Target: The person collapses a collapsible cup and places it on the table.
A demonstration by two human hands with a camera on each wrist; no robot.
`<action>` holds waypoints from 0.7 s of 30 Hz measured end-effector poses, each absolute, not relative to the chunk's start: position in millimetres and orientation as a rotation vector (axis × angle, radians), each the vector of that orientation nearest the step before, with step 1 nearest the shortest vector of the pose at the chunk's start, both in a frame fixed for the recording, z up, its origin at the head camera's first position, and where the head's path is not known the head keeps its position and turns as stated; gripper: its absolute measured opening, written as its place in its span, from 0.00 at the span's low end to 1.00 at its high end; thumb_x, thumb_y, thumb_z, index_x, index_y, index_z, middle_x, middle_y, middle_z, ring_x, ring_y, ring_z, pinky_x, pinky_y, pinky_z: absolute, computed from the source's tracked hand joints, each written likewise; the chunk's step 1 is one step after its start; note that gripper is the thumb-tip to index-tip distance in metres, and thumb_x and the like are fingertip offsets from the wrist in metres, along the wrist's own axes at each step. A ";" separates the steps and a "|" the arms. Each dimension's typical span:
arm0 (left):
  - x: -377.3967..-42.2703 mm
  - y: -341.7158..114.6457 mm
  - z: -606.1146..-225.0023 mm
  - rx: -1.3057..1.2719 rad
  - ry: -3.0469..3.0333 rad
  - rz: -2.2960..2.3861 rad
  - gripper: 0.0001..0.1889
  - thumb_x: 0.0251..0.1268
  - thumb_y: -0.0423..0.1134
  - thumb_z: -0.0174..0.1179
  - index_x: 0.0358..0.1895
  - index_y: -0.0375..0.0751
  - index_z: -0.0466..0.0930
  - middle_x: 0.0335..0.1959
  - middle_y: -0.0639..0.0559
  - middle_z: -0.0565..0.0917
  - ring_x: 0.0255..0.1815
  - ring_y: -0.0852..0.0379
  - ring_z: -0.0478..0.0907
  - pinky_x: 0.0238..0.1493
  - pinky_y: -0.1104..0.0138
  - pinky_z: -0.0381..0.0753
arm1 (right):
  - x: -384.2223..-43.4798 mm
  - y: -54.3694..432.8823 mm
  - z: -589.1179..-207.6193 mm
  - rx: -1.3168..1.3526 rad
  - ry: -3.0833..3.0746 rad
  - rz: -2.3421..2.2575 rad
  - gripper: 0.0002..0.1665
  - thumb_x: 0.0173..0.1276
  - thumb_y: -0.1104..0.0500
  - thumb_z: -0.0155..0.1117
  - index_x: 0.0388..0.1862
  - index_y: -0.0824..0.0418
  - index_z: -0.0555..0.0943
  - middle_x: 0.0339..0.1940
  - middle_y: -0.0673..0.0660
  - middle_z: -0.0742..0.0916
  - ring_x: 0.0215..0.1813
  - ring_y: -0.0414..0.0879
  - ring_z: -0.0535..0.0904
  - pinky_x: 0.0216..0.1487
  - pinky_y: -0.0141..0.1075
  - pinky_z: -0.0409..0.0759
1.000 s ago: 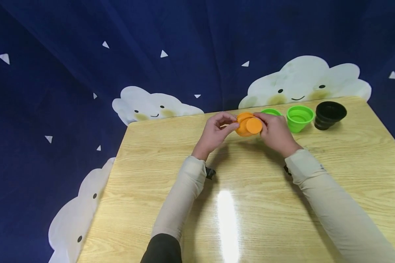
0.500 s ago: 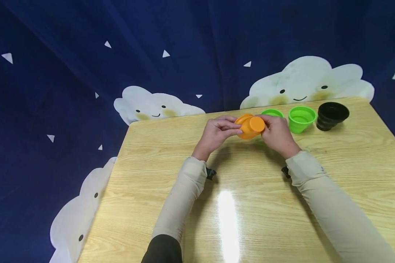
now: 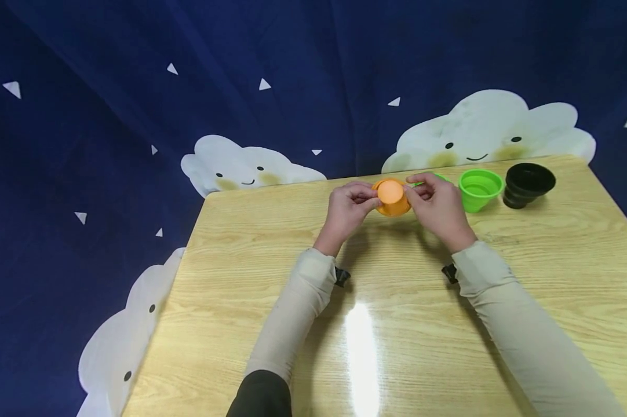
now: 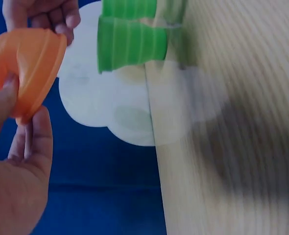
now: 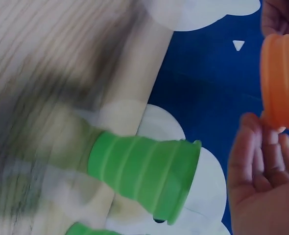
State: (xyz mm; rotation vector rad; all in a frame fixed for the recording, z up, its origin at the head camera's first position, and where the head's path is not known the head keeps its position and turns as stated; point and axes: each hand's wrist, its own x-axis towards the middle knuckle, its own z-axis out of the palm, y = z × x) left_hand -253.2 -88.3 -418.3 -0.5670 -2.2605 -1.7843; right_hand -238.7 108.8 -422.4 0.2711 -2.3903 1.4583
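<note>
An orange collapsible cup [image 3: 392, 194] is held up off the table near its far edge, its base turned toward the head camera. My left hand [image 3: 347, 209] pinches the rim at its left; the left wrist view shows the thumb against the ribbed orange wall [image 4: 36, 68]. At the other side of the rim, my right hand [image 3: 438, 207] grips with thumb and fingertips. Behind that hand stands a green cup [image 5: 144, 169], mostly hidden in the head view. A second green cup [image 3: 479, 188] and a black cup [image 3: 527, 182] stand mouth up farther right.
The wooden table [image 3: 397, 324] reaches back to a dark blue curtain [image 3: 292, 69] with white cloud pictures. The cups stand in a row near the table's far edge. A bright light reflection lies on the tabletop.
The orange cup has gone from a bent, sideways tilt to its base facing the head camera squarely. My right fingers have shifted on its rim; the other cups stay in place.
</note>
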 end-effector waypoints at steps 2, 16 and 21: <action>-253.5 -85.9 -419.8 -0.527 -2.257 -1.758 0.05 0.53 0.20 0.72 0.33 0.24 0.87 0.38 0.36 0.86 0.38 0.50 0.85 0.41 0.67 0.86 | -237.7 109.2 -420.4 0.239 -2.339 1.615 0.14 0.72 0.59 0.66 0.51 0.66 0.80 0.35 0.61 0.87 0.29 0.41 0.83 0.29 0.26 0.81; -256.2 -74.4 -421.3 -0.156 -2.097 -1.892 0.03 0.58 0.25 0.71 0.32 0.29 0.86 0.29 0.45 0.86 0.26 0.61 0.80 0.30 0.68 0.85 | -228.6 100.3 -413.1 0.360 -2.199 1.768 0.13 0.60 0.68 0.75 0.43 0.71 0.85 0.50 0.63 0.86 0.44 0.43 0.84 0.44 0.26 0.82; -253.6 -69.1 -420.2 -0.099 -2.007 -2.005 0.03 0.58 0.25 0.72 0.32 0.30 0.86 0.32 0.42 0.86 0.25 0.59 0.81 0.29 0.66 0.87 | -230.3 94.8 -416.5 0.302 -2.153 1.691 0.12 0.60 0.65 0.76 0.41 0.71 0.87 0.50 0.63 0.88 0.41 0.39 0.85 0.41 0.25 0.82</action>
